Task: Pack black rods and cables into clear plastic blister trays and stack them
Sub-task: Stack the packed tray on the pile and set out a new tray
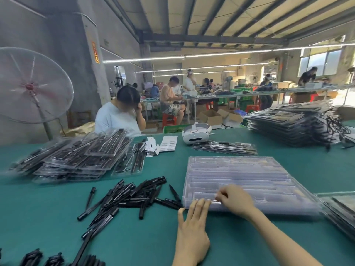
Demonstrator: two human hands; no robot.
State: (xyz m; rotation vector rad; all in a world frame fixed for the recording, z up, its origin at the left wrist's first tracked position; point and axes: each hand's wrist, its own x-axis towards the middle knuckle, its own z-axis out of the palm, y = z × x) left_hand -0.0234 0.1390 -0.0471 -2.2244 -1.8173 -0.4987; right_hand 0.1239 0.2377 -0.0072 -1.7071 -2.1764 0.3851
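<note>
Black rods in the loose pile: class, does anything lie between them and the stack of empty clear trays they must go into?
Nothing visible does. The black rods lie directly left of the stack of empty clear trays, its nearest ones almost touching.

head view | forward-down | close over green table (57, 217) | workshop beyond

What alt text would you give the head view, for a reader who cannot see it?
A person's two hands work at the near edge of a stack of empty clear blister trays on a green table: the left hand rests flat against it, the right hand pinches the top tray. Loose black rods lie to the left, packed trays behind them.
</note>
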